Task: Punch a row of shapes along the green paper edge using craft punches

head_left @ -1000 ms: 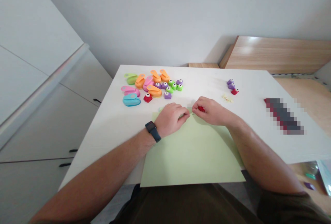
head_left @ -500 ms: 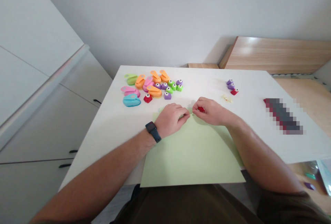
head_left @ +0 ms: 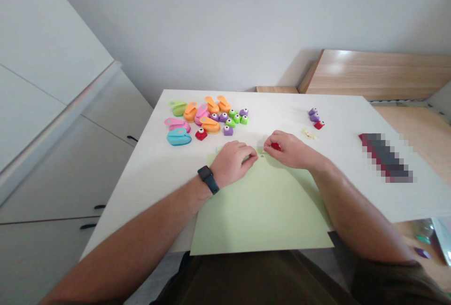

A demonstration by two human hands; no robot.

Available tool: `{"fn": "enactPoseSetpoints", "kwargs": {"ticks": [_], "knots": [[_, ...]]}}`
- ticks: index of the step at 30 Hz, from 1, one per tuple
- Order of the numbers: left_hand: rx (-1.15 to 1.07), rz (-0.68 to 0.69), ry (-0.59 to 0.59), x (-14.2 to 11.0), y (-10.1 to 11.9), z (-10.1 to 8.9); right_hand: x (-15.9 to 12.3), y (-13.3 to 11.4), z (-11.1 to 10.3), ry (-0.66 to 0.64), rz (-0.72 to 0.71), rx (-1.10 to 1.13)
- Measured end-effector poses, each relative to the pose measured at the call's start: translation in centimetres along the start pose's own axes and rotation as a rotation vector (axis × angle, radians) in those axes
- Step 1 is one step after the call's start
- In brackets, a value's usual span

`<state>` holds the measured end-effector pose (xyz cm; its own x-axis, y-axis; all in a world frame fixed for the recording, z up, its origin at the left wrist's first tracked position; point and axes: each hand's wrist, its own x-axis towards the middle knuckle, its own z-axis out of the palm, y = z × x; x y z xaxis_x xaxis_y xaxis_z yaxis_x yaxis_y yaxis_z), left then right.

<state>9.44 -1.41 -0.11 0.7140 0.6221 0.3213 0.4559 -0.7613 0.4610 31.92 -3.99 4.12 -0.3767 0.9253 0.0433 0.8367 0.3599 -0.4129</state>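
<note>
A large light green sheet of paper (head_left: 260,211) lies in front of me, reaching over the table's near edge. My left hand (head_left: 234,163), with a dark watch (head_left: 208,179) on its wrist, rests near the sheet's far edge, thumb and fingers pinched together on the paper. My right hand (head_left: 287,150) is closed around a small red craft punch (head_left: 276,146), mostly hidden by the fingers, at that same edge. Small dark cut-out marks (head_left: 262,156) show in the paper between both hands.
Several large lever punches, among them a blue punch (head_left: 179,137), and several small punches such as a purple punch (head_left: 228,130) stand at the back left. Three small punches (head_left: 314,117) and pale paper bits (head_left: 309,134) lie to the right, before a blurred-out dark red-edged object (head_left: 385,158).
My right hand with the red punch has shifted slightly right and away from me, uncovering more of the marks in the paper. My left hand has hardly moved.
</note>
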Motion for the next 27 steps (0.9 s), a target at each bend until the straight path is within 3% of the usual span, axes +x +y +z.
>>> {"fn": "enactPoseSetpoints", "kwargs": {"ticks": [4,11,15,19,22,27], "knots": [[-0.002,-0.008,-0.001,0.0,0.0,-0.1,0.0,1.3,-0.6,0.035,0.094,-0.057],[-0.021,-0.016,-0.004,0.2,0.0,-0.3,-1.4,7.9,-3.7,0.046,0.415,-0.36],[-0.033,-0.015,-0.003,0.2,-0.1,-0.3,-2.6,10.1,-4.9,0.028,0.524,-0.396],[-0.039,-0.018,-0.006,0.2,-0.2,-0.3,-3.2,10.5,-5.3,0.014,0.552,-0.39],[-0.037,-0.024,-0.001,0.2,-0.3,-0.3,-2.9,10.3,-5.1,0.084,0.558,-0.373],[-0.038,-0.041,0.021,0.2,-0.6,-0.2,-1.9,7.8,-3.9,0.215,0.368,-0.139]]}}
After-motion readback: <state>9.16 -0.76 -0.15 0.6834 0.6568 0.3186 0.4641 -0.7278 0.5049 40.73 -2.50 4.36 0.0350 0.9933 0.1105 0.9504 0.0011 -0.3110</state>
